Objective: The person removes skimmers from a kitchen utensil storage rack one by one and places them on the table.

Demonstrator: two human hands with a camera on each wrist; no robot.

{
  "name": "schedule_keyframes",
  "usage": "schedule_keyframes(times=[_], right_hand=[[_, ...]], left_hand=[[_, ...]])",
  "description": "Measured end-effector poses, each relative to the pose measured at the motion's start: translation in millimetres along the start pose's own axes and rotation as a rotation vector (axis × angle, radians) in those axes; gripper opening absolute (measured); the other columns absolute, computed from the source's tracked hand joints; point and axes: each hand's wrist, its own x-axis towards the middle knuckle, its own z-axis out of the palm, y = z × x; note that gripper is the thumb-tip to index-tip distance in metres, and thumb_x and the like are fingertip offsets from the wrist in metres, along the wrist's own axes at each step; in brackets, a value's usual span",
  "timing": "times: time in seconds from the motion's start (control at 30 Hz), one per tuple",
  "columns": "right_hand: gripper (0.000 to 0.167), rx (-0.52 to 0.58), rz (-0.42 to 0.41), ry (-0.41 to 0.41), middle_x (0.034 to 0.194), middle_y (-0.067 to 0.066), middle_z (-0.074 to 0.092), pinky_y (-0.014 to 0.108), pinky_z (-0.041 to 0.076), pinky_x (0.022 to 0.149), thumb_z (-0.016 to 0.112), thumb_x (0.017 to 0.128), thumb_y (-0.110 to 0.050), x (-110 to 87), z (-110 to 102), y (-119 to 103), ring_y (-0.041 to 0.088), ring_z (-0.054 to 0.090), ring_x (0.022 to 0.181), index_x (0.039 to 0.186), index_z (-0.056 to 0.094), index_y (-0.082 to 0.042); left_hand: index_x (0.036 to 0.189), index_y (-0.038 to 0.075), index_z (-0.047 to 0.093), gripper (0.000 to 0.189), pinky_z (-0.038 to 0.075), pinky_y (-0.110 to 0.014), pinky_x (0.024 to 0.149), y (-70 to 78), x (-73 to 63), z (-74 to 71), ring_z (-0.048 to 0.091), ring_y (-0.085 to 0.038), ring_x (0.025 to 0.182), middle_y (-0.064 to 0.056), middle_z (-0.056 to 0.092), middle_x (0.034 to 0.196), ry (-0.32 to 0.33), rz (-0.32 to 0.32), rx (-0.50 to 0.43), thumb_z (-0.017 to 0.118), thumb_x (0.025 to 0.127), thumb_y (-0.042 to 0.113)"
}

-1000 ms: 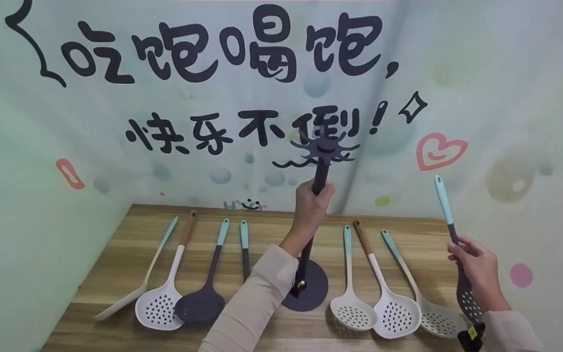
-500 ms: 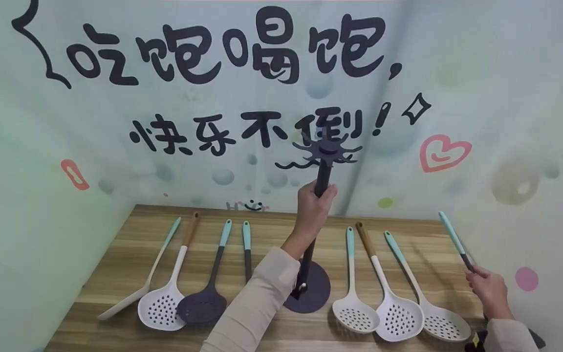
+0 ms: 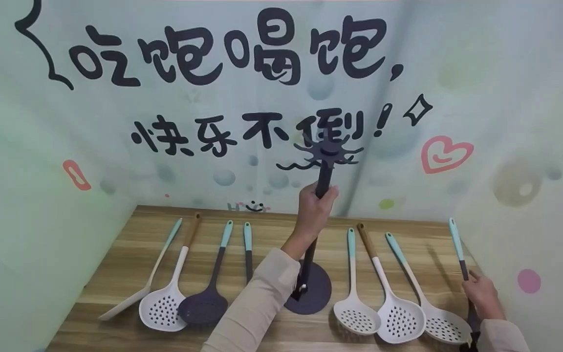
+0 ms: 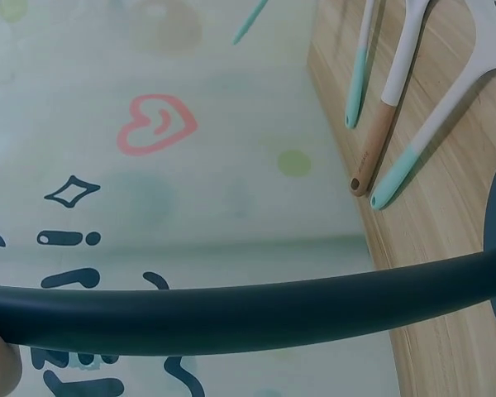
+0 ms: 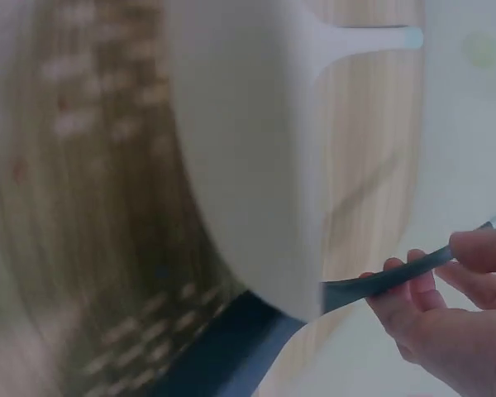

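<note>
In the head view my left hand (image 3: 313,210) grips the upper post of a dark utensil stand (image 3: 324,178), just beneath its ring of curved hooks. The stand is upright, its round base on the table. In the left wrist view the post (image 4: 231,321) runs across, with a bit of the hand at the left edge. At the right side, my right hand (image 3: 484,296) holds a dark skimmer (image 3: 464,269) with a turquoise handle end. Thumb and fingers pinch its slim shaft in the right wrist view, where its dark head (image 5: 231,347) lies partly behind a white skimmer (image 5: 240,165).
On the wooden table (image 3: 281,337), white skimmers (image 3: 401,320) lie to the stand's right. Left of it are a white skimmer (image 3: 162,310), a dark skimmer (image 3: 203,308) and a white utensil seen edge-on (image 3: 125,303). Another turquoise-ended handle (image 3: 248,239) is partly behind my left sleeve. A printed curtain hangs behind.
My right hand has lowered the dark skimmer towards the table, first swinging slightly right, then back beside the rightmost white skimmer. The left hand keeps its grip on the stand.
</note>
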Motion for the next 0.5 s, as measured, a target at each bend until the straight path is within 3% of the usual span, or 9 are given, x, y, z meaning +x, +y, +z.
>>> schedule_keyframes(times=[0.13,0.33,0.5], right_hand=[[0.065,0.033,-0.022,-0.027,0.138,0.043,0.014,0.058,0.027,0.105,0.034,0.088,-0.005,4.1,5,2,0.051,0.027,0.124,0.141,0.003,0.014],[0.060,0.009,-0.039,0.003,0.140,0.039,0.019,0.056,0.031,0.103,0.032,0.086,-0.005,6.5,10,-10,0.048,0.030,0.124,0.140,0.013,0.014],[0.051,-0.105,-0.178,-0.006,0.135,0.040,0.029,0.056,0.036,0.098,0.036,0.090,-0.007,-3.3,14,-32,0.050,0.035,0.122,0.135,0.026,0.015]], left_hand=[[0.059,0.014,0.041,0.032,0.024,-0.022,0.042,-3.8,0.7,-2.2,0.031,-0.007,0.042,0.009,0.034,0.047,-0.017,0.005,-0.018,0.052,0.088,0.009],[0.061,0.014,0.042,0.029,0.024,-0.022,0.038,-4.7,1.2,-5.0,0.031,-0.007,0.039,0.009,0.035,0.045,-0.056,-0.017,-0.071,0.053,0.088,0.014],[0.065,0.014,0.044,0.026,0.024,-0.022,0.039,-1.3,1.7,-7.8,0.031,-0.007,0.039,0.010,0.035,0.046,-0.085,-0.039,-0.066,0.053,0.089,0.016]])
